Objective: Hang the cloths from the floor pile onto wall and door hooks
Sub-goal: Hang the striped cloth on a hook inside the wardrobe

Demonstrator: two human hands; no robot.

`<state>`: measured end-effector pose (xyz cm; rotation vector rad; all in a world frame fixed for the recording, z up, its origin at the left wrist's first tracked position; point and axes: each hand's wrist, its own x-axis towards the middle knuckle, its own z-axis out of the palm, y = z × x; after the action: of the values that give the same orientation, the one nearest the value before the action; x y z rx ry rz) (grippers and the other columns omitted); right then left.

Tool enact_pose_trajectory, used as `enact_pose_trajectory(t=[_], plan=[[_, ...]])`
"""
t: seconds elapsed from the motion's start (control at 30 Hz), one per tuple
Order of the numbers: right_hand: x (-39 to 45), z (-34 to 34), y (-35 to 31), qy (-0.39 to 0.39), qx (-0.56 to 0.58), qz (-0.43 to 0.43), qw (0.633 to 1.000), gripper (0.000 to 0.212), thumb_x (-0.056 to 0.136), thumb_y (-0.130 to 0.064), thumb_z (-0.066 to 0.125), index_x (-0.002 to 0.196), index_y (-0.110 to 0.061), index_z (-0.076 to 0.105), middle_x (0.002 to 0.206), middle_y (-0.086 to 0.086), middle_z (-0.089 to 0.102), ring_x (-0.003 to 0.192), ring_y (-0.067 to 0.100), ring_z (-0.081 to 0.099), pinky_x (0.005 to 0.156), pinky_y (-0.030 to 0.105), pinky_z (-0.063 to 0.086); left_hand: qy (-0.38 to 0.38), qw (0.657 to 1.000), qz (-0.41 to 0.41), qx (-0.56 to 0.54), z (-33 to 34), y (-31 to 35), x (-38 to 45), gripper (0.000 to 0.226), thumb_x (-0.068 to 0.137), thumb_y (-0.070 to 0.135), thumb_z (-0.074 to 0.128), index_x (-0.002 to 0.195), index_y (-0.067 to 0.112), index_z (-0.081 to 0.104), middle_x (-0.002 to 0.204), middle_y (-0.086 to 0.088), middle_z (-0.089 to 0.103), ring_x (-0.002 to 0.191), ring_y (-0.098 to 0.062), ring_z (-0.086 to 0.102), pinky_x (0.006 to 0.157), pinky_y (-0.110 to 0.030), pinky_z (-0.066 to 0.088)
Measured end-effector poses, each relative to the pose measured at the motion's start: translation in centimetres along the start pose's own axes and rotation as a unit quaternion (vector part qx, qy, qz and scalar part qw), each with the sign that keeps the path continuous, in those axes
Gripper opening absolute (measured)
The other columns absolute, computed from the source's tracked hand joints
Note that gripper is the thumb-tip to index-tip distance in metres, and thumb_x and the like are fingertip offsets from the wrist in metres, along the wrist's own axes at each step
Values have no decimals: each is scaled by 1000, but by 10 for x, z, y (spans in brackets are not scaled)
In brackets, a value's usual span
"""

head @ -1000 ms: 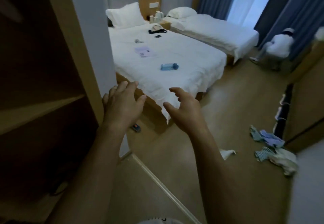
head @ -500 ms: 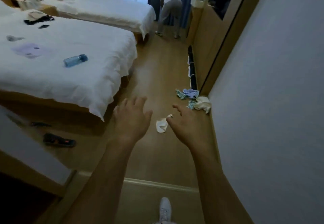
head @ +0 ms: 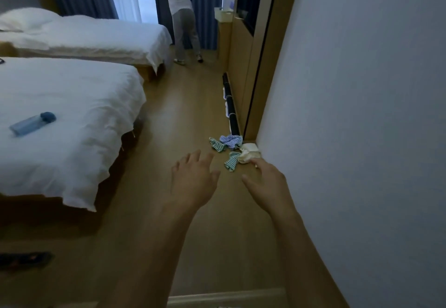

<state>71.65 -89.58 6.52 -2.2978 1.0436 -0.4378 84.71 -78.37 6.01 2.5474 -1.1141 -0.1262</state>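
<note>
Hotel-room floor [head: 183, 119] | cloth pile [head: 233, 147] lay right of centre against the wall [head: 362, 114], strung toward upper left | right hand [head: 268, 182] nearer, just below it, fingers loosely spread, empty | left hand [head: 193, 182] lower-left, fingers apart, empty

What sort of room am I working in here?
Most likely a twin hotel room: two white-made beds side by side, full-length blue curtains at the window, and built-in wooden wall panelling.

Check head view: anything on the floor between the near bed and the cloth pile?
Nothing: in the head view, bare wood floor runs from the near bed to the cloth pile.
</note>
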Motion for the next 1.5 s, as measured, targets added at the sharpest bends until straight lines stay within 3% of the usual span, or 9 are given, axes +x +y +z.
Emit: enact_pose_trajectory(t=[0.1, 0.3, 0.67, 0.83, 1.03, 1.3, 1.5], plan=[[29, -14, 25, 2, 6, -2, 1000, 42, 87, -29, 62, 128, -22, 56, 125, 2, 60, 111, 17, 55, 81, 21, 36, 1, 1000, 6, -16, 17, 26, 31, 52, 98, 43, 44, 147, 30, 34, 152, -3, 35, 140, -25, 29, 114, -43, 21], [76, -28, 68, -6, 14, 12, 1000, 49, 89, -35, 62, 136, -27, 49, 133, 1, 55, 120, 17, 51, 91, 25, 39, -21, 999, 24, -9, 51, 66, 93, 54, 96, 45, 46, 147, 31, 33, 150, -5, 38, 139, -27, 31, 112, -43, 24], [204, -14, 114, -8, -6, 61, 998, 50, 89, -36, 61, 137, -26, 47, 129, 7, 55, 117, 22, 53, 91, 31, 42, -62, 996, 55, -20, 113, 79, 244, 54, 96, 43, 47, 146, 30, 36, 149, -4, 39, 135, -28, 36, 109, -43, 28], [295, 0, 113, -10, -12, 93, 996, 48, 90, -34, 60, 136, -26, 48, 128, 7, 54, 116, 21, 51, 84, 25, 37, -103, 992, 56, -43, 130, 69, 349, 55, 97, 41, 46, 149, 27, 34, 152, -9, 35, 135, -33, 35, 109, -45, 29], [395, 26, 102, -12, -14, 112, 994, 44, 89, -32, 61, 131, -25, 52, 124, 8, 57, 113, 23, 54, 80, 25, 37, -104, 989, 60, -85, 140, 42, 457, 52, 95, 30, 52, 145, 21, 42, 143, -12, 44, 126, -36, 42, 103, -40, 34], [494, 78, 105, -50, -32, 128, 990, 41, 88, -30, 63, 128, -22, 57, 125, 6, 60, 114, 23, 55, 89, 30, 44, -146, 987, 3, -68, 160, -8, 538, 52, 97, 30, 51, 146, 22, 38, 148, -12, 38, 126, -38, 44, 104, -46, 38], [559, 123, 124, -95, -25, 134, 986, 32, 86, -24, 60, 117, -19, 64, 114, 3, 66, 105, 22, 59, 76, 22, 39, -153, 984, -54, -75, 190, -38, 590, 54, 95, 28, 54, 147, 22, 38, 147, -10, 41, 124, -38, 47, 103, -45, 40]])
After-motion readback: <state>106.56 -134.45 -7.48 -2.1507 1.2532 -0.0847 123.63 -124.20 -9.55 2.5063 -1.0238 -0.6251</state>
